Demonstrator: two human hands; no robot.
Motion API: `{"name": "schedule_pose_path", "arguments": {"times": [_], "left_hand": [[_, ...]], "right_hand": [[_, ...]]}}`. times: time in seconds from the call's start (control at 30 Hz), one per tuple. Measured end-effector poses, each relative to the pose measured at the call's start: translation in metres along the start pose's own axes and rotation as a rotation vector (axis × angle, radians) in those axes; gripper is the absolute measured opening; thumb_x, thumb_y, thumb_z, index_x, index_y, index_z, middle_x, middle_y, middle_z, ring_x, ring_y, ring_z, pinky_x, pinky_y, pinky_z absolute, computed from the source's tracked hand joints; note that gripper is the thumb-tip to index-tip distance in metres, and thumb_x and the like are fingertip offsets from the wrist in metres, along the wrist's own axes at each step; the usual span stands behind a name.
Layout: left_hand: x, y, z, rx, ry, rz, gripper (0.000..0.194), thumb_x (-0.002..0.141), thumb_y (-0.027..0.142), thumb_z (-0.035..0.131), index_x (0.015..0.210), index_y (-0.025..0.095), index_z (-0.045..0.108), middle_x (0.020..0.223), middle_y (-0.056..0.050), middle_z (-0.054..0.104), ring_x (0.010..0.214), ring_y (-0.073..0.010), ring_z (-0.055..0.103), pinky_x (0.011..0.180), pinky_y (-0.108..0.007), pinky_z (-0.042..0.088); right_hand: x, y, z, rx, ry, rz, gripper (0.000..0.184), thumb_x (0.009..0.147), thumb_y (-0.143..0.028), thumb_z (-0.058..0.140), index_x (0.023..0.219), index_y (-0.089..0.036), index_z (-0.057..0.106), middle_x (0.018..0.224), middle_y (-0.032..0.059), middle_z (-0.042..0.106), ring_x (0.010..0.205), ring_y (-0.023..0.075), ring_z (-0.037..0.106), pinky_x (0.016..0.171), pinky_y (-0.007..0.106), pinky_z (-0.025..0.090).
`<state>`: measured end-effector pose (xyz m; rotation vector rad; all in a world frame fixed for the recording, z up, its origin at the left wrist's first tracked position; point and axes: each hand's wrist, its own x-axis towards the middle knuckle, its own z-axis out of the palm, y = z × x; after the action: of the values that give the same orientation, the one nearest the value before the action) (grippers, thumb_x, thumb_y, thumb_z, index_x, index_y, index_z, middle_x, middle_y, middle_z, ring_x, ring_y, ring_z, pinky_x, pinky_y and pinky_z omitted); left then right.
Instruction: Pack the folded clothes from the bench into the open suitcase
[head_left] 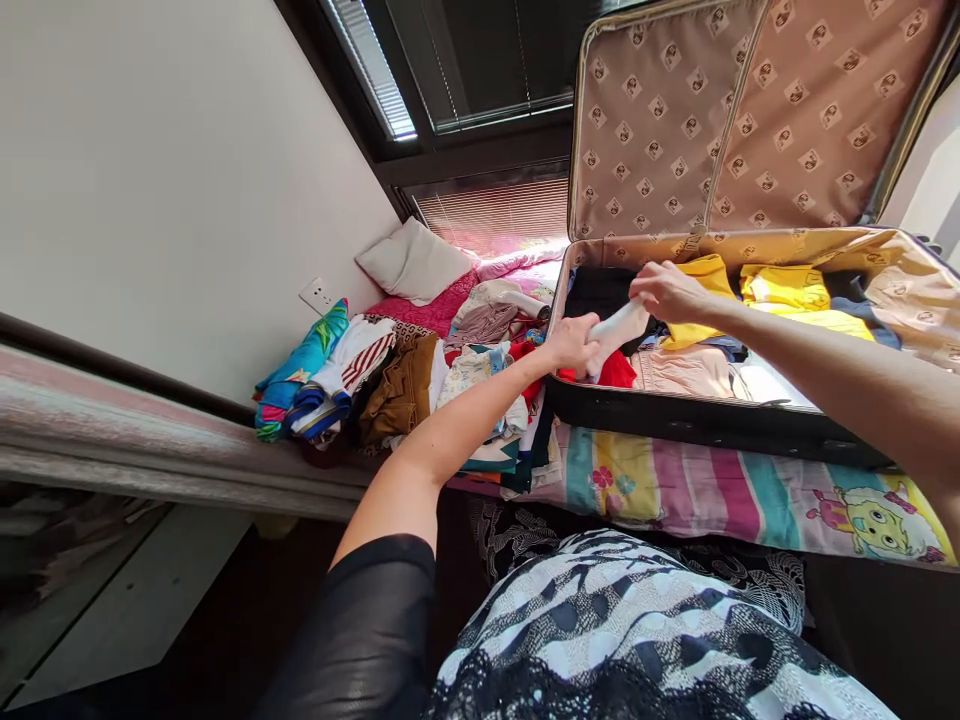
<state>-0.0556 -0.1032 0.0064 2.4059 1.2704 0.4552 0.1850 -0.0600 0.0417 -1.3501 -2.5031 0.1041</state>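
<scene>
White cloth (622,328) spans the left hand (574,345) and right hand (666,290), grasped at each end, above the left part of an open suitcase (675,408). Yellow clothes (786,288) lie inside the suitcase; a clothes pile (401,390) sits to its left.

I see the left arm (465,425) reaching forward and across to the right, its elbow (422,465) a little bent, the left hand (576,345) curled closed at the end of it. The right arm (810,350) slants in from the other side, and the right hand (666,290) sits slightly farther forward, fingers (642,287) pinched and pointing inward, the two hands near each other but apart
</scene>
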Motion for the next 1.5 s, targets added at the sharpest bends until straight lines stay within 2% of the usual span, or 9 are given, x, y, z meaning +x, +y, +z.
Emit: {"name": "schedule_pose_path", "arguments": {"times": [0.13, 0.3, 0.5, 0.63, 0.77, 0.87, 1.03, 1.3, 1.5], "left_hand": [[0.001, 0.01, -0.007, -0.363, 0.182, -0.049, 0.011, 0.089, 0.011, 0.058, 0.097, 0.017, 0.061, 0.087, -0.001, 0.066, 0.082, -0.0174, 0.062, 0.082, -0.029, 0.053], [-0.006, 0.028, 0.012, -0.616, 0.105, -0.221, 0.017, 0.092, 0.011, 0.06, 0.108, 0.015, 0.065, 0.101, -0.007, 0.074, 0.089, -0.0186, 0.071, 0.085, -0.031, 0.058], [-0.049, 0.022, -0.008, 0.116, -0.066, -0.231, 0.015, 0.084, 0.022, 0.082, 0.092, 0.014, 0.072, 0.107, -0.018, 0.075, 0.116, -0.0399, 0.071, 0.105, -0.047, 0.055], [-0.098, 0.019, -0.041, 0.111, 0.037, -0.061, 0.02, 0.093, 0.027, 0.076, 0.11, 0.018, 0.074, 0.12, -0.016, 0.074, 0.114, -0.0344, 0.073, 0.107, -0.046, 0.055], [-0.157, -0.002, -0.061, -0.073, 0.122, 0.053, 0.019, 0.098, 0.029, 0.066, 0.113, 0.022, 0.075, 0.119, -0.01, 0.076, 0.113, -0.0279, 0.073, 0.106, -0.042, 0.057], [-0.198, -0.028, -0.057, -0.157, 0.262, -0.028, 0.016, 0.097, 0.03, 0.065, 0.107, 0.024, 0.077, 0.121, -0.011, 0.077, 0.118, -0.0282, 0.074, 0.108, -0.043, 0.058], [-0.239, -0.057, -0.023, -0.251, 0.358, -0.272, 0.014, 0.092, 0.028, 0.065, 0.096, 0.026, 0.079, 0.115, -0.009, 0.08, 0.114, -0.0274, 0.076, 0.108, -0.046, 0.059], [-0.264, -0.065, 0.02, -0.275, 0.332, -0.395, 0.013, 0.092, 0.019, 0.068, 0.098, 0.025, 0.078, 0.115, -0.008, 0.079, 0.112, -0.0236, 0.076, 0.106, -0.04, 0.059], [-0.234, -0.085, 0.032, -0.107, 0.388, -0.453, 0.023, 0.093, 0.02, 0.071, 0.116, 0.02, 0.075, 0.127, -0.013, 0.073, 0.125, -0.0271, 0.069, 0.115, -0.043, 0.053]], "right_hand": [[0.016, 0.003, -0.036, 0.207, 0.083, 0.198, 0.032, 0.092, -0.017, 0.055, 0.116, -0.012, 0.076, 0.099, 0.0091, 0.068, 0.089, 0.0175, 0.054, 0.093, 0.035, 0.045], [0.03, -0.005, -0.056, 0.402, -0.033, 0.337, 0.042, 0.093, -0.019, 0.067, 0.133, -0.005, 0.07, 0.087, 0.0018, 0.064, 0.073, 0.0089, 0.045, 0.07, 0.024, 0.038], [0.063, -0.053, 0.043, 0.171, -0.419, 0.114, 0.038, 0.091, -0.008, 0.065, 0.127, -0.008, 0.075, 0.107, 0.008, 0.076, 0.084, 0.0126, 0.062, 0.074, 0.02, 0.045], [0.074, -0.076, 0.11, 0.084, -0.457, 0.052, 0.04, 0.094, -0.014, 0.063, 0.133, -0.013, 0.073, 0.12, 0.012, 0.076, 0.103, 0.0209, 0.07, 0.085, 0.023, 0.049], [0.065, -0.07, 0.108, 0.033, -0.315, 0.064, 0.046, 0.104, -0.032, 0.059, 0.147, -0.018, 0.066, 0.14, 0.0186, 0.066, 0.125, 0.0319, 0.062, 0.101, 0.039, 0.051], [0.038, -0.06, 0.087, -0.045, -0.124, -0.008, 0.058, 0.108, -0.045, 0.052, 0.16, -0.02, 0.053, 0.162, 0.0235, 0.047, 0.144, 0.0395, 0.045, 0.11, 0.056, 0.047], [-0.008, -0.045, 0.098, -0.111, -0.387, -0.25, 0.075, 0.098, -0.049, 0.068, 0.168, -0.032, 0.047, 0.18, 0.0187, 0.019, 0.161, 0.047, 0.021, 0.114, 0.071, 0.039], [-0.006, -0.014, 0.175, -0.094, -0.47, -0.226, 0.077, 0.085, -0.037, 0.073, 0.161, -0.033, 0.058, 0.178, 0.0222, 0.02, 0.164, 0.0526, 0.016, 0.116, 0.082, 0.027], [-0.006, -0.009, 0.178, -0.118, -0.493, -0.218, 0.078, 0.084, -0.032, 0.064, 0.162, -0.035, 0.057, 0.179, 0.0196, 0.02, 0.165, 0.0508, 0.017, 0.114, 0.083, 0.029]]}}
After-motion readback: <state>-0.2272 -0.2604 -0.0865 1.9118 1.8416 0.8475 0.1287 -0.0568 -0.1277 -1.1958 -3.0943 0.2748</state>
